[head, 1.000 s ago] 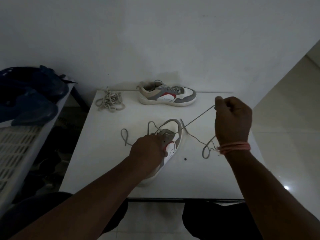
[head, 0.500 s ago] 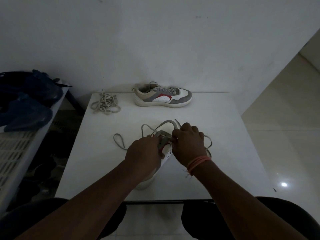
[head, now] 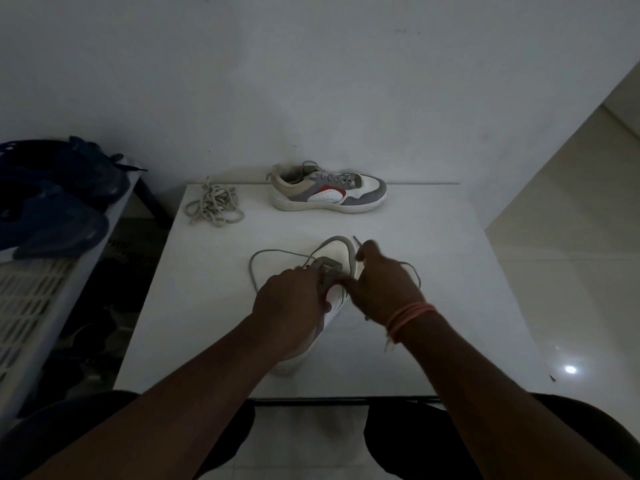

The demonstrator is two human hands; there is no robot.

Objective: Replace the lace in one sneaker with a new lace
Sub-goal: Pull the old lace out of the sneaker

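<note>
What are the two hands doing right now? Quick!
Left hand: closed on the near sneaker, holding it down on the table.
Right hand: fingers pinched at the sneaker's grey lace by the eyelets.

I noted the bench smooth, matt white; near sneaker smooth leather-like with grey suede-like trim; spare lace coarse woven cord; floor glossy tile.

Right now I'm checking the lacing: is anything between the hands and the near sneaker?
Nothing visible: left hand and right hand already rest on the white-and-grey sneaker, at its thin grey lace.
</note>
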